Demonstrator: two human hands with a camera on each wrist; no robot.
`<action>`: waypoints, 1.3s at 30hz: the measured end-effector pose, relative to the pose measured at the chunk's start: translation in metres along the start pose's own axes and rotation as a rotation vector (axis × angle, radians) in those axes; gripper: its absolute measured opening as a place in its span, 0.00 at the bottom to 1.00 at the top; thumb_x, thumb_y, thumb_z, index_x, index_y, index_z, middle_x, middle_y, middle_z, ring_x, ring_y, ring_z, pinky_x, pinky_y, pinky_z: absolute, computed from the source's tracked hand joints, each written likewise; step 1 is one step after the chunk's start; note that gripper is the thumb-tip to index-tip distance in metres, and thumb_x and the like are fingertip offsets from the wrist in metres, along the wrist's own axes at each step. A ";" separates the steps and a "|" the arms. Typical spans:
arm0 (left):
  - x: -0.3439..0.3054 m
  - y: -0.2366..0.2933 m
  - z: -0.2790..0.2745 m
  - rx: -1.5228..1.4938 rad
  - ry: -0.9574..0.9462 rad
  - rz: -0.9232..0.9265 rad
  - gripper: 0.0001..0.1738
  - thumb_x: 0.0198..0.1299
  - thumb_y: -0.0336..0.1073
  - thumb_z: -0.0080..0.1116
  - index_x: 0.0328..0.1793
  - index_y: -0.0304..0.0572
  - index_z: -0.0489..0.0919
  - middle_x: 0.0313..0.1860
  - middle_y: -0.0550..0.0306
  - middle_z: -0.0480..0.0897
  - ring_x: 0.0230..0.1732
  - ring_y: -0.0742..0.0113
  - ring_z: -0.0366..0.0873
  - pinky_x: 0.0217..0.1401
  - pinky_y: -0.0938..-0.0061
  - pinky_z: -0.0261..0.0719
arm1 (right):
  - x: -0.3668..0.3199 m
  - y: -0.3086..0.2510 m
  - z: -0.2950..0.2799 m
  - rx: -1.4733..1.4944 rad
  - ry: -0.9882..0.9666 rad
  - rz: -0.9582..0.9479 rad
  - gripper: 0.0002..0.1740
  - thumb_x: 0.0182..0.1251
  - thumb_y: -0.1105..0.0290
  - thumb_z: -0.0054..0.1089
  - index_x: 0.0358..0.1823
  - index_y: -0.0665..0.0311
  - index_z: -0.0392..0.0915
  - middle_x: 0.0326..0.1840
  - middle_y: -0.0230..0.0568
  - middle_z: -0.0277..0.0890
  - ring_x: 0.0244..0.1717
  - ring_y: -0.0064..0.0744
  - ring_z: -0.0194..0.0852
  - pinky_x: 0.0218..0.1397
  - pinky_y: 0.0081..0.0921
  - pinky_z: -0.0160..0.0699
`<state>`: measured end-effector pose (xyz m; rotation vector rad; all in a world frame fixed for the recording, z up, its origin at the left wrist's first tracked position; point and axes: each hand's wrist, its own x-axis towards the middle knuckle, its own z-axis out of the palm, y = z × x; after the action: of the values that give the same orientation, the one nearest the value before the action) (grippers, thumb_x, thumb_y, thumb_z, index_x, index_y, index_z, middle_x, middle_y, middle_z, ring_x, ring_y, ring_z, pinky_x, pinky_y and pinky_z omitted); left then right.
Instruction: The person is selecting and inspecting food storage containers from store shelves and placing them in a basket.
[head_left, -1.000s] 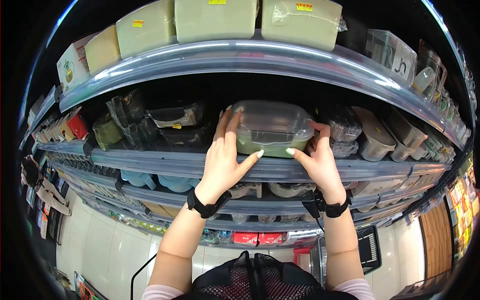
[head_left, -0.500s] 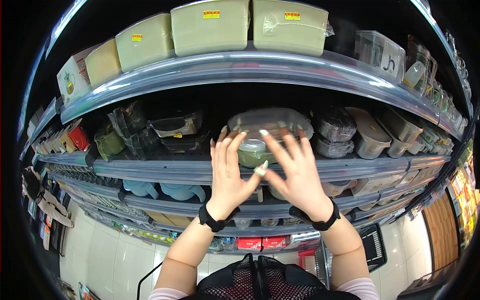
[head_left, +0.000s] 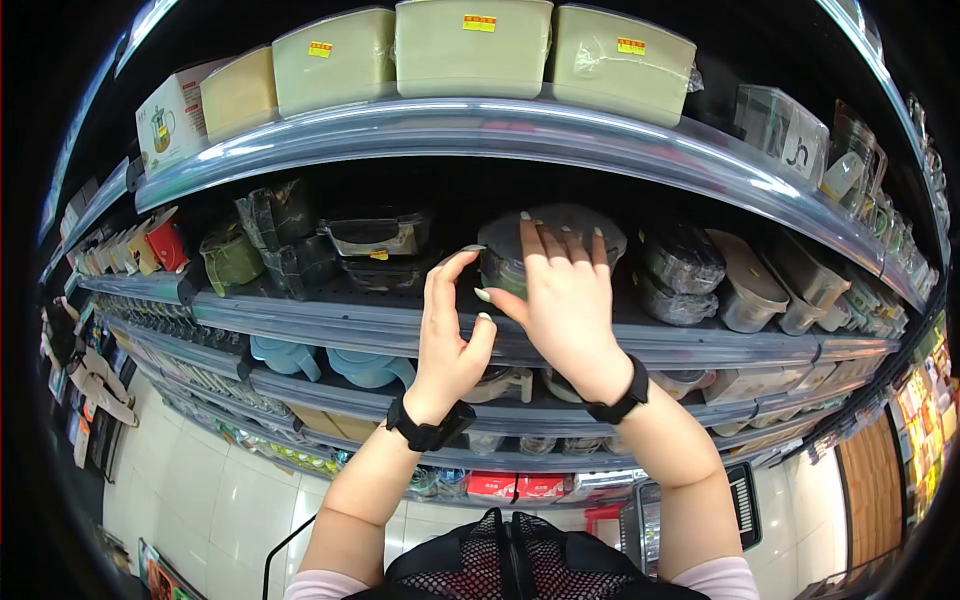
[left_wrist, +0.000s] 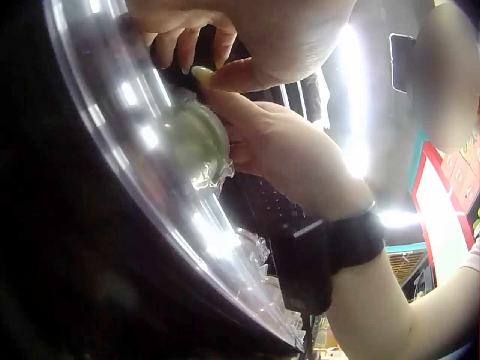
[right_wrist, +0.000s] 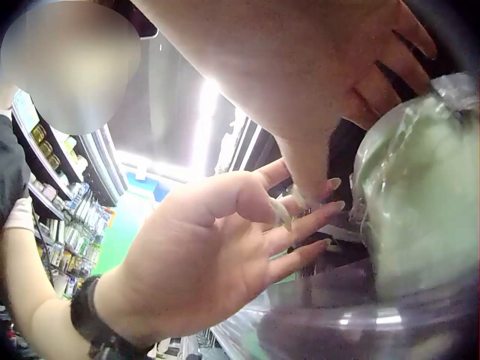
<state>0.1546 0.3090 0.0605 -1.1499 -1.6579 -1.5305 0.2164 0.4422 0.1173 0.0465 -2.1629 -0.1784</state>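
A green container with a clear lid [head_left: 503, 246], wrapped in film, sits on the middle shelf. My right hand [head_left: 572, 312] lies over its top and front, fingers extended and covering much of it. My left hand [head_left: 447, 345] is at its left front with fingers loosely bent, holding nothing; whether its fingertips touch the container is unclear. In the left wrist view, the green container [left_wrist: 199, 142] is beside my right hand [left_wrist: 296, 161]. The right wrist view has the wrapped green side [right_wrist: 427, 202] close up and my left hand's [right_wrist: 206, 251] spread fingers.
Dark lidded boxes [head_left: 375, 240] stand left of the container, wrapped dark boxes [head_left: 683, 262] and metal ones [head_left: 748, 285] right of it. Large pale bins [head_left: 472, 55] line the shelf above. Blue pots [head_left: 368, 368] are below. A person [head_left: 95, 370] is at far left.
Both hands were at the container's sides, then in front of it. Now my right hand lies over it and my left has drawn apart leftward. The container has turned from its long side.
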 end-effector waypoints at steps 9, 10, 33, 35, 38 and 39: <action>-0.002 0.001 -0.008 0.129 -0.126 0.050 0.44 0.45 0.20 0.49 0.76 0.37 0.56 0.74 0.41 0.60 0.75 0.45 0.58 0.77 0.59 0.55 | 0.001 0.026 -0.005 0.163 -0.111 -0.090 0.29 0.51 0.66 0.70 0.58 0.65 0.78 0.59 0.44 0.78 0.67 0.42 0.69 0.76 0.45 0.57; -0.001 0.002 -0.008 0.197 -0.180 0.065 0.48 0.46 0.19 0.49 0.79 0.37 0.52 0.77 0.42 0.56 0.78 0.48 0.54 0.80 0.59 0.50 | 0.000 0.039 -0.007 0.298 -0.155 -0.090 0.30 0.51 0.67 0.69 0.59 0.64 0.77 0.60 0.45 0.77 0.68 0.43 0.68 0.75 0.42 0.60; 0.010 -0.001 -0.018 0.167 -0.337 0.076 0.53 0.50 0.23 0.50 0.83 0.47 0.40 0.81 0.40 0.49 0.82 0.44 0.45 0.81 0.58 0.45 | -0.008 0.057 -0.024 0.242 -0.145 -0.073 0.28 0.54 0.71 0.66 0.59 0.61 0.78 0.58 0.54 0.77 0.62 0.47 0.74 0.72 0.39 0.65; 0.015 -0.002 -0.019 0.189 -0.344 0.086 0.51 0.51 0.24 0.51 0.83 0.45 0.41 0.81 0.40 0.49 0.81 0.44 0.46 0.81 0.58 0.46 | -0.008 0.072 -0.024 0.360 -0.238 -0.032 0.28 0.54 0.74 0.63 0.60 0.64 0.77 0.62 0.53 0.75 0.64 0.48 0.72 0.70 0.36 0.69; 0.030 0.000 -0.014 0.213 -0.352 0.073 0.49 0.53 0.25 0.52 0.82 0.41 0.44 0.80 0.40 0.51 0.81 0.44 0.48 0.80 0.60 0.47 | -0.003 0.083 -0.034 0.391 -0.276 -0.087 0.27 0.53 0.77 0.61 0.59 0.66 0.77 0.61 0.54 0.75 0.62 0.50 0.73 0.65 0.36 0.73; 0.034 0.000 -0.011 0.215 -0.344 0.039 0.48 0.53 0.26 0.52 0.81 0.39 0.45 0.80 0.39 0.52 0.80 0.43 0.49 0.80 0.60 0.49 | -0.002 0.086 -0.037 0.401 -0.311 -0.111 0.27 0.53 0.78 0.61 0.59 0.67 0.77 0.60 0.55 0.76 0.60 0.51 0.74 0.64 0.37 0.74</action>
<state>0.1383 0.3052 0.0918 -1.3728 -1.9549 -1.1412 0.2506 0.5234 0.1486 0.3917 -2.4772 0.2007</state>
